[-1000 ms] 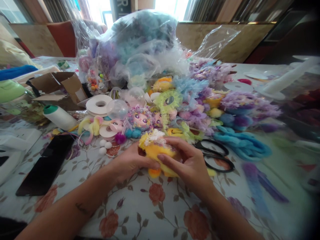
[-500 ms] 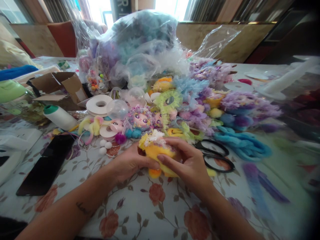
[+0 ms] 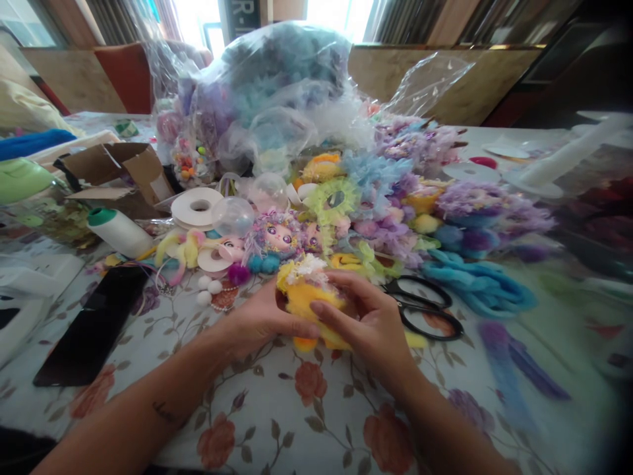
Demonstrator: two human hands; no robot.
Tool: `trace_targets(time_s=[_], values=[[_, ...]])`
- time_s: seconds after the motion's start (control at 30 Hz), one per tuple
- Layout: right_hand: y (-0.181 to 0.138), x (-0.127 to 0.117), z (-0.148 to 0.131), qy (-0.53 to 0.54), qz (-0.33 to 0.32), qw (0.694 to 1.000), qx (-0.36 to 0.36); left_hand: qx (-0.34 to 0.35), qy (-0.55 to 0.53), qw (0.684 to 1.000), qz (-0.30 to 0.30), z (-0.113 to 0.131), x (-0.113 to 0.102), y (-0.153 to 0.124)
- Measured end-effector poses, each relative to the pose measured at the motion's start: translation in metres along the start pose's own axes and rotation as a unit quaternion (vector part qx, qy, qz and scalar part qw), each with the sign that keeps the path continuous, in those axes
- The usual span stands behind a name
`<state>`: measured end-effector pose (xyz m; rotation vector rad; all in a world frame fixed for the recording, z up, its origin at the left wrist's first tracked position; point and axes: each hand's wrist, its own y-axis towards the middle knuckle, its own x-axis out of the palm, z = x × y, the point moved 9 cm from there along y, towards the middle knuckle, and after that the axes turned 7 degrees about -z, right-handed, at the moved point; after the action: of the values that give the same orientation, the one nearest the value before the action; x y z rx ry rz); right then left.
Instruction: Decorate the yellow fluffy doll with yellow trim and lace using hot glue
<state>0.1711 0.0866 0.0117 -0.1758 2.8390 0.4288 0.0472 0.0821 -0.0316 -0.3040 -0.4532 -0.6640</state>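
Observation:
Between my two hands is a soft yellow fluffy piece point(image 3: 307, 300) with white and pale yellow frilly trim on top; it looks like a doll's head seen from behind, though its front is hidden. My left hand point(image 3: 264, 318) grips its left side, thumb across the lower front. My right hand point(image 3: 370, 316) closes on its right side, thumb and fingers pressed into the yellow fluff. An orange pompom point(image 3: 304, 344) shows just beneath. Black-handled scissors point(image 3: 430, 316) lie right beside my right hand, blades hidden behind it.
Doll heads with purple hair point(image 3: 277, 237), a white ribbon roll point(image 3: 198, 206) and a blue fluffy coil point(image 3: 479, 287) lie beyond my hands. At left are a black phone point(image 3: 91, 330), a thread cone point(image 3: 119, 232) and a cardboard box point(image 3: 116, 175). A large plastic bag point(image 3: 291, 79) stands behind.
My left thumb has slid slightly to the right across the yellow piece. Both hands keep their hold, and the things around them stay put.

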Motion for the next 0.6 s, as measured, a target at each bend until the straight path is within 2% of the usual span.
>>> trace_targets(time_s=[0.33,0.6], values=[[-0.0016,0.0009,-0.0032,-0.023,0.008,0.999,-0.025,0.015,0.024,0.998,0.05,-0.0049,-0.009,0.0005],[-0.0011,0.0014,-0.0003,-0.028,0.013,0.999,-0.015,-0.002,0.024,0.999,0.045,-0.0042,-0.0069,-0.0005]])
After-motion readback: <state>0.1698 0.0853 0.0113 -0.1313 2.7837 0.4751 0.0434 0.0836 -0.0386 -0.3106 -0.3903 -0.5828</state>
